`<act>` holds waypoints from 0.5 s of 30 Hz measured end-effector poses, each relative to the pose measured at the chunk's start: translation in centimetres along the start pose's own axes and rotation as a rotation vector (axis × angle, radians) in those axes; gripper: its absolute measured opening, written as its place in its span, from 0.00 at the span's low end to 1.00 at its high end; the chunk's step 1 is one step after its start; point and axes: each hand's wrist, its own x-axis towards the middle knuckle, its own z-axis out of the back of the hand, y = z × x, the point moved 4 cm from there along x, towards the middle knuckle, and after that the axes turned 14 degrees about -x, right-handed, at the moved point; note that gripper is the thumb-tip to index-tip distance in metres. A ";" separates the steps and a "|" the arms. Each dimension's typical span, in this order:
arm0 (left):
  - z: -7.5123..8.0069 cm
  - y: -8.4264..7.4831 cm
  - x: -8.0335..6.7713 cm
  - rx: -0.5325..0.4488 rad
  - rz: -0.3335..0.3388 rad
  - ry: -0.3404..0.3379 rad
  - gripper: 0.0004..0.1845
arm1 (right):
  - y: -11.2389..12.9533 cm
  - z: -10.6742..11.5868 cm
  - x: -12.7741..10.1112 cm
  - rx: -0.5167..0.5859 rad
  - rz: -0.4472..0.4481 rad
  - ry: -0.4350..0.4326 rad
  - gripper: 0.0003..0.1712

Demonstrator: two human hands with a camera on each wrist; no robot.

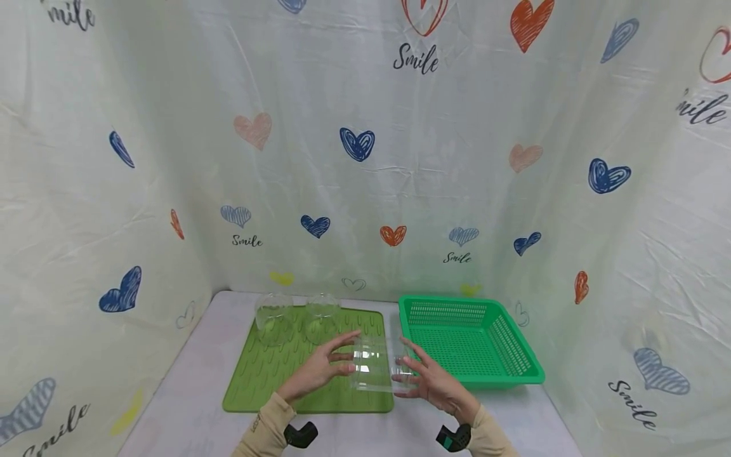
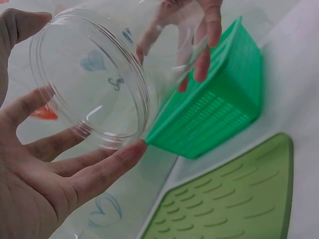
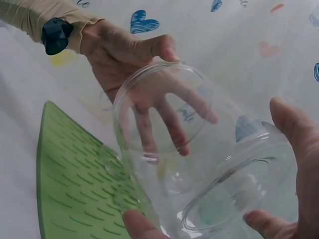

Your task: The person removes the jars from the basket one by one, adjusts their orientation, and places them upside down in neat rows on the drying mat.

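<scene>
A clear jar [image 1: 372, 363] with a threaded, lidless mouth lies sideways in the air between both hands. My left hand [image 1: 316, 373] holds its mouth end, thumb on one side of the rim and fingers spread along the other, as the left wrist view shows. At the base end, my right hand [image 1: 438, 386] grips the jar with thumb and fingers spread round it. Two more clear jars [image 1: 275, 320] stand side by side at the back of a green ridged mat [image 1: 245, 387].
Right of the mat is a green perforated plastic basket [image 1: 502, 379]. The white table [image 1: 188, 387] is enclosed by a pale curtain [image 1: 354, 190] printed with hearts and "Smile".
</scene>
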 end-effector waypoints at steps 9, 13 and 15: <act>0.3 0.4 -0.2 0.039 -0.018 0.004 0.37 | -0.2 0.0 -0.1 -0.009 0.006 -0.010 0.42; 1.1 0.4 -1.2 0.103 -0.040 -0.058 0.38 | -0.1 0.2 -0.1 -0.018 0.007 -0.032 0.42; 2.1 0.6 -2.1 0.143 -0.043 -0.142 0.37 | 0.0 0.4 0.1 -0.031 0.013 -0.054 0.42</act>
